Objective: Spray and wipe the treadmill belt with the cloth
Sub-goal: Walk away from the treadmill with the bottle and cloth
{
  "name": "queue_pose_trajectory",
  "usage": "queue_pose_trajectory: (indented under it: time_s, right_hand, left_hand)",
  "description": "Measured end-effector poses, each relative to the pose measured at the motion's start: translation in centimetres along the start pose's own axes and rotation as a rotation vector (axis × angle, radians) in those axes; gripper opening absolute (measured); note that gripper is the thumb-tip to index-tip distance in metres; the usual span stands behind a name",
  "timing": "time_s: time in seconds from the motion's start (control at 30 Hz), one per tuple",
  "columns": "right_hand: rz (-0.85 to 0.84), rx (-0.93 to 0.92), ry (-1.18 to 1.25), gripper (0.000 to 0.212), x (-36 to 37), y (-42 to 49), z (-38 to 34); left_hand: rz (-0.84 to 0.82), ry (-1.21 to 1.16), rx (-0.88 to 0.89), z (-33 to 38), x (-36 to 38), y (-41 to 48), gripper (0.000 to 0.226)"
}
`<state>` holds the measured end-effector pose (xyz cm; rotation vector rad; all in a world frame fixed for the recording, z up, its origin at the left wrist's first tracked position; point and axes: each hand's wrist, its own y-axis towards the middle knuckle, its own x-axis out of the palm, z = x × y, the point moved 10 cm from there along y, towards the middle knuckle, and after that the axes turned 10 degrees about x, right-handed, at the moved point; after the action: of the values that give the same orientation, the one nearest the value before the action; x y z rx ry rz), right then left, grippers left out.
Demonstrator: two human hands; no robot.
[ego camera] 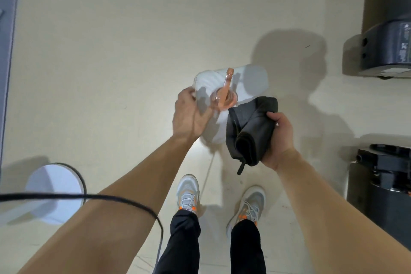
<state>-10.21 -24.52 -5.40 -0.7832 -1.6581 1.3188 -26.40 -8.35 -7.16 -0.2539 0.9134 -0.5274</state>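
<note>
gripping a folded dark grey cloth (pixel 251 131), the right hand (pixel 279 140) is closed around it; left hand (pixel 191 115) reaches, fingers spread, beside a clear spray bottle with orange trigger (pixel 223 93) on a white stool (pixel 231 87).

white cushion (pixel 251 80) on floor (pixel 124 46); round white stool (pixel 53 187) left; black cable (pixel 124 199).

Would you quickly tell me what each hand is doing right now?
Left hand: open, reaching beside the spray bottle, not gripping it.
Right hand: closed on the dark cloth.
</note>
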Motion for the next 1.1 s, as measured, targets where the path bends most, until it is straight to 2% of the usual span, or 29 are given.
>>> queue_pose_trajectory:
  time_s: [0.03,0.07,0.17,0.2,0.27,0.33,0.4,0.43,0.5,0.53,0.57,0.63,0.67,0.73,0.77,0.8,0.87,0.93,1.1]
  right_hand:
    - [-0.028,0.002,0.008,0.042,0.4,-1.0,-0.4]
    - [-0.049,-0.009,0.006,0.041,0.7,-2.0,-0.9]
    - [-0.036,-0.054,-0.041,0.037,0.5,-4.4,-2.5]
    - [-0.021,-0.061,-0.067,0.036,0.2,-5.0,-3.1]
    - [-0.032,-0.059,-0.119,0.042,0.1,-6.7,-3.9]
    - [-0.094,-0.085,-0.148,0.062,0.5,-8.6,-5.1]
    - [-0.143,-0.130,-0.144,0.072,0.8,-10.7,-6.0]
    - [-0.137,-0.134,-0.134,0.068,0.3,-10.9,-6.3]
    - [-0.091,-0.144,-0.092,0.046,-1.2,-10.6,-6.8]
    - [-0.074,-0.153,-0.089,0.036,-1.9,-10.5,-6.9]
    - [-0.067,-0.164,-0.093,0.032,-2.5,-10.4,-7.0]
    - [-0.078,-0.177,-0.082,0.044,-3.4,-10.3,-7.0]
    - [-0.100,-0.175,-0.076,0.049,-3.7,-10.3,-6.8]
    - [-0.136,-0.217,-0.150,0.040,-3.9,-10.7,-6.6]
    - [-0.109,-0.263,-0.215,0.030,-4.4,-10.7,-6.9]
    - [-0.049,-0.312,-0.280,0.024,-5.4,-10.8,-7.3]
    - [0.028,-0.325,-0.378,0.027,-7.1,-10.8,-7.8]
    - [0.055,-0.268,-0.464,0.032,-8.4,-10.6,-7.8]
    - [0.010,-0.153,-0.610,0.035,-9.3,-8.4,-7.5]
  left_hand:
    - [0.007,0.053,-0.046,-0.4,-0.7,-0.9,0.041]
    - [-0.033,0.056,-0.081,-0.5,-0.8,-1.8,0.029]
    - [-0.317,-0.152,-0.090,2.7,1.4,-5.0,0.059]
    - [-0.362,-0.237,-0.072,4.8,1.7,-5.9,0.060]
    - [-0.342,-0.390,-0.045,8.5,1.5,-6.6,0.047]
    - [-0.288,-0.553,-0.022,12.1,0.6,-6.3,0.032]
    - [-0.295,-0.670,-0.022,15.1,0.0,-6.4,0.023]
    - [-0.307,-0.725,-0.027,16.2,-0.2,-6.7,0.025]
    - [-0.303,-0.865,-0.120,18.0,-0.3,-7.5,0.049]
    - [-0.314,-0.881,-0.133,18.7,-0.1,-7.9,0.059]
    - [-0.343,-0.859,-0.116,19.2,0.3,-8.2,0.057]
    - [-0.372,-0.720,-0.025,19.6,1.3,-8.1,0.026]
    - [-0.396,-0.666,0.005,19.7,2.0,-8.2,0.027]
    - [-0.405,-0.571,0.000,19.3,3.3,-8.2,0.058]
    - [-0.387,-0.535,-0.015,19.1,3.7,-8.2,0.064]
    - [-0.366,-0.503,-0.022,18.9,4.0,-8.1,0.058]
    - [-0.294,-0.471,-0.055,17.7,4.0,-7.8,0.031]
    - [-0.245,-0.554,-0.115,16.1,4.4,-7.5,0.021]
    - [-0.266,-0.862,-0.204,14.7,6.8,-8.0,0.042]
